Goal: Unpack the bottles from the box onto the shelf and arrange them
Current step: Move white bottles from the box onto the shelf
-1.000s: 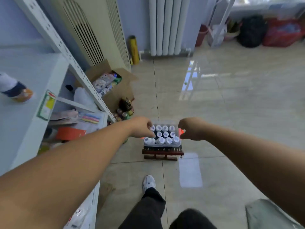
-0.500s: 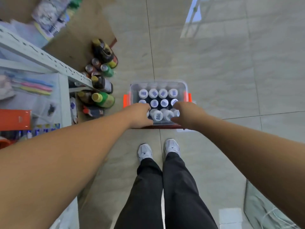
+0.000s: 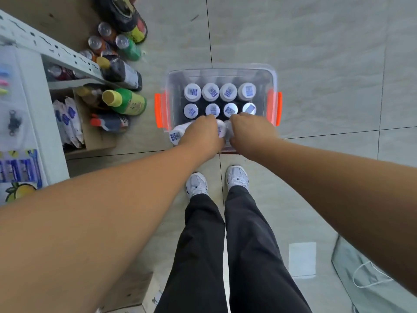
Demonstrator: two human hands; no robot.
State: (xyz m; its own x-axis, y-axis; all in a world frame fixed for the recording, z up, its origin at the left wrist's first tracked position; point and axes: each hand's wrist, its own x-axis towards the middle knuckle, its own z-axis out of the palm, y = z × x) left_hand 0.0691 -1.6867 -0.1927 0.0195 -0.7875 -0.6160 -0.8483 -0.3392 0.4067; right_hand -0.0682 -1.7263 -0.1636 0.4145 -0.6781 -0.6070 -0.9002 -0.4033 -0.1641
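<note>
A clear plastic box [image 3: 222, 70] with orange side latches [image 3: 160, 110] stands on the floor in front of my feet. Inside it stand several dark bottles [image 3: 192, 92] with white caps and blue code stickers, in rows. My left hand [image 3: 200, 134] is closed around white-capped bottles in the nearest row, one cap [image 3: 176, 134] sticking out to its left and tilted. My right hand [image 3: 250, 132] grips the neighbouring near-row bottles [image 3: 226, 129], touching my left hand. The white metal shelf [image 3: 31, 91] is at the left edge.
Several sauce and drink bottles [image 3: 126, 101] lie and stand on the floor between the shelf and the box, beside an open cardboard box [image 3: 90, 141] of packets. My white shoes [image 3: 196, 182] stand just behind the box. A grey bag [image 3: 365, 276] lies at bottom right.
My view has tipped from the room straight down onto the box. Both hands have moved from the box's sides onto the nearest row of bottles and closed on them.
</note>
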